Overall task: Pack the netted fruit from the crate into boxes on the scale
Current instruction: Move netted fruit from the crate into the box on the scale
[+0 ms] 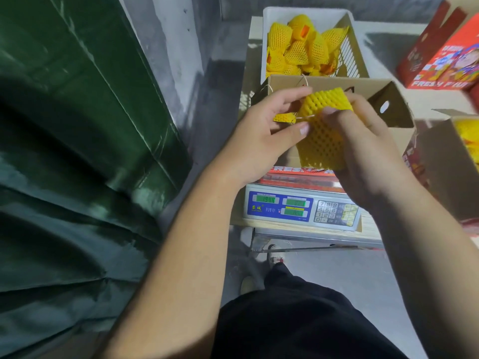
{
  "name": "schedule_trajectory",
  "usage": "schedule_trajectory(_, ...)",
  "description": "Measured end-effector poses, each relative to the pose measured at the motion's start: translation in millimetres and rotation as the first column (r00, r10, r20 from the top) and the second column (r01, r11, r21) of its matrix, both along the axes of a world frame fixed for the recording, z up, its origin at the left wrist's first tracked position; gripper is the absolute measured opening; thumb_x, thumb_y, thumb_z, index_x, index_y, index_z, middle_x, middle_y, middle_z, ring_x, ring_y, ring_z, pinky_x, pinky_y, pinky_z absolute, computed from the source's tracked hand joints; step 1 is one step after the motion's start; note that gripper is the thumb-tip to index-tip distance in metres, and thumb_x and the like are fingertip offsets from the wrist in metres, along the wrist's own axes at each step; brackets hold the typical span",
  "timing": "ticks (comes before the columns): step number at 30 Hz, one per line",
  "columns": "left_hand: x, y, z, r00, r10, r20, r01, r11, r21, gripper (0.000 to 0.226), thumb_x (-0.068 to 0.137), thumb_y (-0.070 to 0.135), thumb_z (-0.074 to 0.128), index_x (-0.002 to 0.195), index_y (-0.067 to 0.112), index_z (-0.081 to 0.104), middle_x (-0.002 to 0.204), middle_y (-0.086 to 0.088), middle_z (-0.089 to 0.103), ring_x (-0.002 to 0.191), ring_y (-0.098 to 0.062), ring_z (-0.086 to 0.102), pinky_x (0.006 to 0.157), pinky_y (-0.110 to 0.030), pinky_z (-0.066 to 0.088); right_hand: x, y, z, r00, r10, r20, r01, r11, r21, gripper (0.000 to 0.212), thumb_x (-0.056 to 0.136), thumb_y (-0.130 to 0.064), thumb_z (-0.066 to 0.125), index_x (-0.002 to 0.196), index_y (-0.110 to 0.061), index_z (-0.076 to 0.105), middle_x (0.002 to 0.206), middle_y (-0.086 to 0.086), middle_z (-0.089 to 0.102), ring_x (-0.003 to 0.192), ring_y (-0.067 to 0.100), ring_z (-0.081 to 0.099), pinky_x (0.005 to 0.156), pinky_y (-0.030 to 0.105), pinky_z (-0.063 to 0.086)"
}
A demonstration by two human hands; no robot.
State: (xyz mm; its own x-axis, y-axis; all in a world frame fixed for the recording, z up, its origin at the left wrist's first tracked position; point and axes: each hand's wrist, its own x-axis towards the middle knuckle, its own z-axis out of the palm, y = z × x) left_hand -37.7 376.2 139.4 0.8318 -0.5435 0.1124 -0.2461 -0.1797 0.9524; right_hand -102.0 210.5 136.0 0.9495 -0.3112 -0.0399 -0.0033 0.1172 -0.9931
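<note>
A fruit in yellow foam netting (322,130) is held over the open cardboard box (391,107) that stands on the scale (300,208). My right hand (363,151) grips the netted fruit from the right side. My left hand (261,136) pinches the left end of the netting, thumb and fingers curled round it. The white crate (272,14) behind the box holds several more yellow-netted fruits (303,50). The inside of the box is mostly hidden by my hands.
The scale's display shows green digits. Red printed fruit boxes (445,58) stand at the back right, and another open box with netted fruit (466,141) is at the right edge. A green tarpaulin (77,125) covers the left side.
</note>
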Motion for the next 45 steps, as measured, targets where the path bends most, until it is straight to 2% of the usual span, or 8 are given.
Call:
schedule_trajectory(8,-6,6,0,0.994,-0.051,-0.093,0.051,0.999,-0.002,0.061,0.100,0.007,0.066,0.154,0.024,0.044,0.131,0.016,0.065,0.124,0.006,0.059,0.107,-0.022,0.049,-11,4,-12,0.996,-0.057,-0.074,0.061,0.997,0.052,0.053,0.079,-0.045,0.082,0.122,-0.019,0.064,0.113,0.010,0.073,0.106,0.030,0.074,0.088,0.050,0.060)
schedule_trajectory(12,-6,0,1,0.994,-0.058,-0.095,0.057,0.998,-0.018,0.060,0.100,0.005,0.065,0.154,0.023,0.045,0.147,0.001,0.060,0.136,-0.009,0.055,0.117,-0.043,0.044,-9,3,-15,0.998,-0.016,-0.059,0.022,0.994,0.111,0.038,0.091,-0.037,0.074,0.121,-0.014,0.070,0.115,0.016,0.074,0.109,0.033,0.073,0.092,0.050,0.059)
schedule_trajectory(18,-2,1,-1,0.995,0.004,-0.101,-0.003,1.000,0.001,0.051,0.101,0.014,0.066,0.149,0.023,0.052,0.137,0.007,0.064,0.126,0.001,0.058,0.108,-0.023,0.048,13,-17,-5,0.990,-0.134,0.052,0.136,0.990,-0.037,0.018,0.090,-0.031,0.073,0.103,-0.019,0.076,0.101,0.010,0.076,0.097,0.027,0.073,0.082,0.046,0.061)
schedule_trajectory(20,1,3,0,0.993,0.035,-0.108,-0.032,0.999,0.025,0.046,0.102,0.013,0.064,0.147,0.020,0.055,0.135,0.004,0.066,0.120,0.003,0.061,0.103,-0.014,0.047,29,-38,2,0.958,-0.237,0.161,0.283,0.871,-0.403,0.020,0.087,-0.037,0.074,0.102,-0.024,0.072,0.096,-0.004,0.073,0.085,0.010,0.067,0.076,0.031,0.057)
schedule_trajectory(23,4,6,1,0.989,0.080,-0.128,-0.077,0.997,0.028,0.042,0.102,0.012,0.062,0.145,0.017,0.058,0.133,0.001,0.068,0.119,0.001,0.062,0.101,-0.011,0.045,51,-68,-2,0.946,-0.227,0.231,0.301,0.351,-0.887,0.045,0.085,-0.041,0.069,0.124,-0.021,0.062,0.122,0.017,0.057,0.101,0.019,0.052,0.088,0.030,0.046)
schedule_trajectory(28,2,8,-3,0.983,0.092,-0.159,-0.087,0.995,0.040,0.040,0.104,0.014,0.059,0.143,0.018,0.059,0.132,0.002,0.069,0.121,-0.003,0.062,0.110,-0.024,0.044,66,-76,-22,0.949,-0.187,-0.255,-0.212,0.223,-0.952,0.082,0.088,-0.062,0.070,0.154,-0.022,0.041,0.154,0.022,0.043,0.134,0.047,0.047,0.114,0.053,0.037)
schedule_trajectory(37,9,12,-12,0.985,0.099,-0.140,-0.094,0.995,0.041,0.038,0.103,0.017,0.059,0.141,0.022,0.061,0.131,0.008,0.069,0.116,0.006,0.061,0.095,-0.007,0.046,29,-48,-32,0.976,-0.203,-0.076,0.029,0.470,-0.882,0.054,0.096,-0.039,0.065,0.145,-0.022,0.052,0.137,0.012,0.058,0.096,0.015,0.059,0.091,0.028,0.040)
schedule_trajectory(45,14,7,-10,0.969,0.124,-0.213,-0.124,0.992,0.013,0.032,0.104,0.022,0.058,0.135,0.025,0.065,0.124,0.009,0.071,0.098,0.004,0.065,0.077,-0.007,0.048,17,-14,-34,0.992,-0.126,0.033,0.093,0.503,-0.859,0.030,0.096,-0.022,0.063,0.125,-0.017,0.067,0.123,0.004,0.064,0.113,0.020,0.057,0.091,0.024,0.039)
